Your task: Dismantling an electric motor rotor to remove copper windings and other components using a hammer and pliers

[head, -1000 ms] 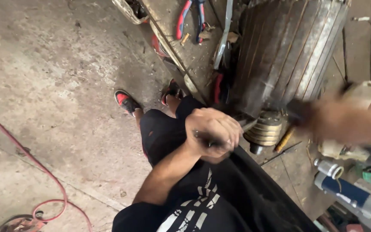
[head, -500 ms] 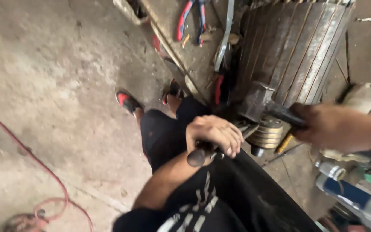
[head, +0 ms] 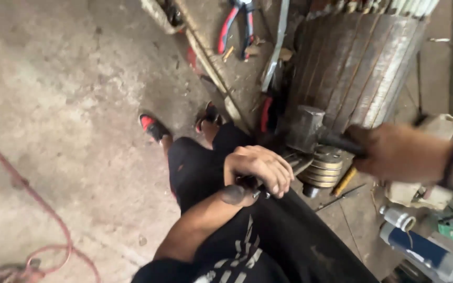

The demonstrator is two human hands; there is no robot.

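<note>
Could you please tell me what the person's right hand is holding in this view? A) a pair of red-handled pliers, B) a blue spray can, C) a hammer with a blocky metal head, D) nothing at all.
C: the right hand grips the dark handle of a hammer, whose blocky grey head sits against the big ribbed metal cylinder.

right hand (head: 394, 154) blurred; rotor (head: 357, 57) top cut off.

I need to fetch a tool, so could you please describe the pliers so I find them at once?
Start at the big ribbed metal cylinder at the top right. Left of it, on the bench top, lie the pliers, handles toward you. Their red and blue grips set them apart from the grey metal bar beside them.
</note>
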